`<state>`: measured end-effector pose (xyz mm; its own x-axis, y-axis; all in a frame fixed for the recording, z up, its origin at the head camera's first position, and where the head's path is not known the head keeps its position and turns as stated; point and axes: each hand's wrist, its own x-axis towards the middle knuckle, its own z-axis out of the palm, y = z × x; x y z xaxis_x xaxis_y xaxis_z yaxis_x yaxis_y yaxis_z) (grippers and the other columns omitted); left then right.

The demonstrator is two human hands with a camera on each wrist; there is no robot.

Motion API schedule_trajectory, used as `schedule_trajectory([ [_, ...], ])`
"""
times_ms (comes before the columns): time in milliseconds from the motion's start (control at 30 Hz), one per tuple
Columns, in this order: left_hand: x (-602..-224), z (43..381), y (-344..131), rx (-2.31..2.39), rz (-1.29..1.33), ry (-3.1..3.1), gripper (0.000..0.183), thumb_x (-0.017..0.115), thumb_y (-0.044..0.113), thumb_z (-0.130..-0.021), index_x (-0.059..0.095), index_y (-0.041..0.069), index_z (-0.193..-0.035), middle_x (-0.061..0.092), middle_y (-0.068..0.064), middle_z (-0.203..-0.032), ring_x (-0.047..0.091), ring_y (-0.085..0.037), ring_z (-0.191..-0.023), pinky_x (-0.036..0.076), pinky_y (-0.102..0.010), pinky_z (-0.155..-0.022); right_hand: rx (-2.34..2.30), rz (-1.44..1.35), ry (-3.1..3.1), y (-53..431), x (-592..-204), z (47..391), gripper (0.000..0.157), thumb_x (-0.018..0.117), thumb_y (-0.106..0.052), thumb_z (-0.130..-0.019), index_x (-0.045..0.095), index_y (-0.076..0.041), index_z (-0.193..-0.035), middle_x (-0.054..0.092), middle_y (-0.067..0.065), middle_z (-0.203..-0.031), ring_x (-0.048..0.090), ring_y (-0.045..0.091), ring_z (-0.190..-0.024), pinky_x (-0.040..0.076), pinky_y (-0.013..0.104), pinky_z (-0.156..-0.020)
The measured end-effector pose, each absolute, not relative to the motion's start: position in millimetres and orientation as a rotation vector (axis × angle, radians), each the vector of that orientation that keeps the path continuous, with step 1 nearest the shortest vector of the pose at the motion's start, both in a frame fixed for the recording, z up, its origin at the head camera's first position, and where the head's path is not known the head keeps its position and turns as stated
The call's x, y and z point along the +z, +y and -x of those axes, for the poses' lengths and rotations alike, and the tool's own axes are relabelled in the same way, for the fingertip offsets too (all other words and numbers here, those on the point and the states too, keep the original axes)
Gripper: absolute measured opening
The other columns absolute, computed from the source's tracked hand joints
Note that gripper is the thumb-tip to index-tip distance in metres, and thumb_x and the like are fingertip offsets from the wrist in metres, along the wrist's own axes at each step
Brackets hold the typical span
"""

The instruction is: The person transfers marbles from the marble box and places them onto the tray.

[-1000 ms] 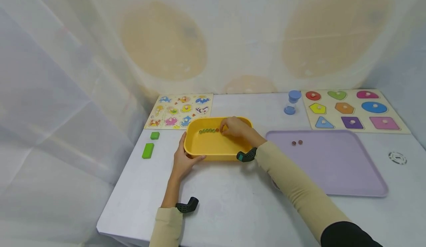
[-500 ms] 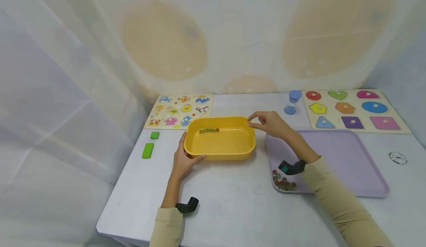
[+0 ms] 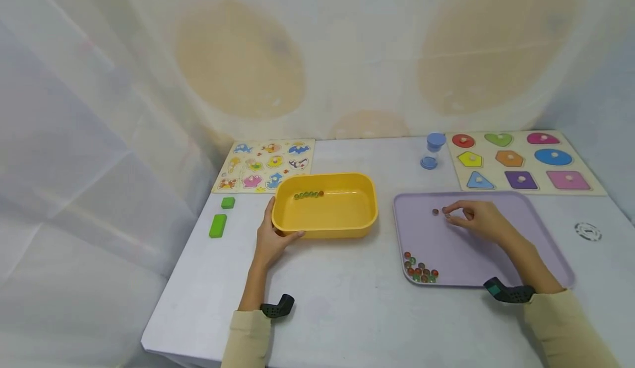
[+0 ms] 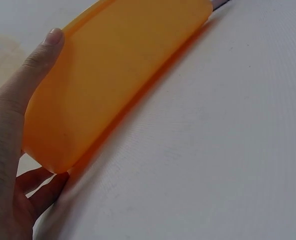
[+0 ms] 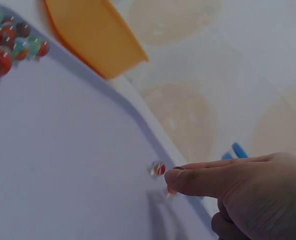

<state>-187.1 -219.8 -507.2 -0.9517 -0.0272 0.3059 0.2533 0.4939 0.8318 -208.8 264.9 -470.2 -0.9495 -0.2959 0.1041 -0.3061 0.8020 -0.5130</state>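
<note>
Yellow box (image 3: 324,234), its near-left corner gripped by the left hand (image 3: 270,245); right hand (image 3: 480,222) with fingertips at a marble (image 5: 172,192) on the tray (image 3: 466,269) (can't tell if it's pinched). Probably the pick-up step; next move calls for a firm pinch. White table (image 3: 327,313), pale tan-blotched drape (image 3: 357,59) behind.

Right wrist view: right hand (image 5: 250,190) partly hides one marble (image 5: 171,191), grip unclear; marble cluster (image 5: 6,37) cut by left edge. Left wrist view: yellow tub (image 4: 112,75) cropped at top. Head view: chip (image 3: 587,231) marking illegible.
</note>
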Motion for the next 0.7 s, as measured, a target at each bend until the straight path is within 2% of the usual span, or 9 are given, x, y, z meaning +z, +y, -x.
schedule_trajectory([
  [200, -508, 187, -219, -1.439, 0.170, -2.460, 0.105, 0.080, 0.036, -0.063, 0.014, 0.023, -0.144, 0.036, 0.003, -0.141, 0.042, -0.017, -0.121, 0.037, -0.042, -0.099, 0.814, -0.454, -2.955, 272, -485, 203, 0.026, 0.068, -0.024, -0.080, 0.065, -0.010, -0.102, 0.037, -0.002, -0.056, 0.033, 0.012, -0.051, 0.025, 0.022, -0.043],
  [333, -508, 186, -220, -1.440, 0.170, -2.464, 0.106, 0.080, 0.038, -0.063, 0.014, 0.022, -0.144, 0.036, 0.003, -0.141, 0.042, -0.016, -0.121, 0.038, -0.041, -0.099, 0.815, -0.461, -2.873, 266, -482, 203, 0.026, 0.067, -0.025, -0.080, 0.064, -0.014, -0.103, 0.035, -0.004, -0.053, 0.031, 0.010, -0.046, 0.025, 0.021, -0.040],
  [500, -508, 187, -220, -1.434, 0.174, -2.465, 0.106, 0.080, 0.039, -0.063, 0.014, 0.022, -0.144, 0.037, 0.002, -0.140, 0.043, -0.017, -0.121, 0.037, -0.041, -0.099, 0.867, -0.500, -2.760, 242, -457, 212, 0.026, 0.065, -0.029, -0.081, 0.064, -0.016, -0.103, 0.035, -0.003, -0.053, 0.030, 0.010, -0.043, 0.025, 0.022, -0.037],
  [700, -509, 187, -220, -1.429, 0.177, -2.460, 0.107, 0.079, 0.042, -0.062, 0.014, 0.023, -0.144, 0.037, 0.000, -0.141, 0.042, -0.018, -0.121, 0.037, -0.043, -0.099, 1.039, -0.603, -2.717, 182, -420, 237, 0.027, 0.061, -0.036, -0.083, 0.064, -0.019, -0.104, 0.036, 0.001, -0.054, 0.035, 0.015, -0.042, 0.030, 0.022, -0.037],
])
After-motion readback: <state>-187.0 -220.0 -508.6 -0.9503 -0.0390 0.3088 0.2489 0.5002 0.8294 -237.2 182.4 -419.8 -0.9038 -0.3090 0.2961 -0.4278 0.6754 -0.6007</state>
